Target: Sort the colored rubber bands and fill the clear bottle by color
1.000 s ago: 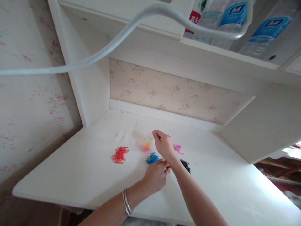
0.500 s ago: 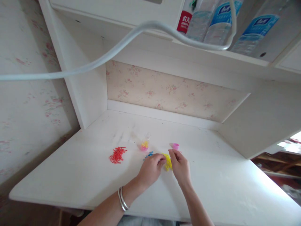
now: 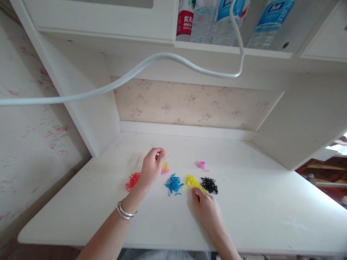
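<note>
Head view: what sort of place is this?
Probably a room in a home: a white desk under a built-in shelf, floral wallpaper behind it, and plastic bottles kept on the shelf.

Yellow bands [image 3: 192, 180], blue bands [image 3: 174, 183], pink-flowered cream wallpaper [image 3: 179, 103]

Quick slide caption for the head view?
Left hand at the jar; right hand at the yellow pile, blue pile and black pile either side.

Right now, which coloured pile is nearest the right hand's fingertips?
The yellow pile, between the blue pile and the black pile: the right hand is at its near edge; the others lie farther off.
</note>
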A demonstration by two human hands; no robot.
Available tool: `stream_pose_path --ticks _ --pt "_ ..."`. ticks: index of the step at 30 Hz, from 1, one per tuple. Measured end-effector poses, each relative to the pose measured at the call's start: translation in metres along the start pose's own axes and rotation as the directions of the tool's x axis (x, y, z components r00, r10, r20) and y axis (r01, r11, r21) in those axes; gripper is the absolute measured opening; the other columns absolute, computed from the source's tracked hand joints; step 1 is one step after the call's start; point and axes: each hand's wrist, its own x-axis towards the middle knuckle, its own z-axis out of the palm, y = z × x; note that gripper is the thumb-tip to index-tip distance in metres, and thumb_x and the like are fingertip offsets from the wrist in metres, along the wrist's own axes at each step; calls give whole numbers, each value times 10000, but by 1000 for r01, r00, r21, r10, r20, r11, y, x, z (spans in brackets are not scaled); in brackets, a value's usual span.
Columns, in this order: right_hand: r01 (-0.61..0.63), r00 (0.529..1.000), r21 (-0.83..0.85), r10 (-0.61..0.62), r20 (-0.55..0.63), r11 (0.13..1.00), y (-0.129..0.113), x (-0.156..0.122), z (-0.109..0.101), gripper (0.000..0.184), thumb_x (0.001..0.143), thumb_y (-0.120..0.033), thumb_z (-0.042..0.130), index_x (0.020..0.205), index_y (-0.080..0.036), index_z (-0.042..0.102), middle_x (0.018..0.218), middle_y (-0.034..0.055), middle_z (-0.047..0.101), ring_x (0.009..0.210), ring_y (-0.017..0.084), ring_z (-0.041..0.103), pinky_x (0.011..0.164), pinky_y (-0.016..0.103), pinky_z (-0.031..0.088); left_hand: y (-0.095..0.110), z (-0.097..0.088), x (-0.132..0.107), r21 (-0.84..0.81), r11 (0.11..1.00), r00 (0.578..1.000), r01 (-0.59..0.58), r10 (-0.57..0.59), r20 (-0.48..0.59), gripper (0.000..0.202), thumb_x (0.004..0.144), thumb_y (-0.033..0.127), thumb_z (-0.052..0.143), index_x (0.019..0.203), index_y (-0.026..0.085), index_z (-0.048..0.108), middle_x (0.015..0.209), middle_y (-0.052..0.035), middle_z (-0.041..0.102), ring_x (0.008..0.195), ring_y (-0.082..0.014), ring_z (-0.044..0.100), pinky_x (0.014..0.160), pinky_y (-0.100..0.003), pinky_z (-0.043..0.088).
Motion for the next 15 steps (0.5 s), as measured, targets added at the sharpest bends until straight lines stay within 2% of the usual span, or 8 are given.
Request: stream_pose_path --ticks 6,10,15 --pt "-31 999 40 32 -11 999 4 -2 0 373 922 -377 303 986 -248 648 849 64 719 715 217 660 575 267 396 -11 -4 21 112 993 999 -32 29 31 253 883 374 454 892 181 617 858 -30 669 757 -153 607 724 -263 457" --pt "-58 998 111 62 -28 992 5 -2 0 396 927 -414 277 1015 -244 624 907 65 714 738 222 663 590 273 407 -18 0 22 165 981 994 -98 90 56 224 880 340 463 869 186 626 864 -32 655 776 -155 596 729 -267 449" --pt "-93 994 194 103 -43 977 3 -2 -3 396 913 -430 292 1016 -233 619 856 65 714 667 201 649 560 258 401 -22 4 20 206 970 990 -131 116 82 189 871 302 487 851 195 641 851 -26 636 781 -149 592 729 -260 445"
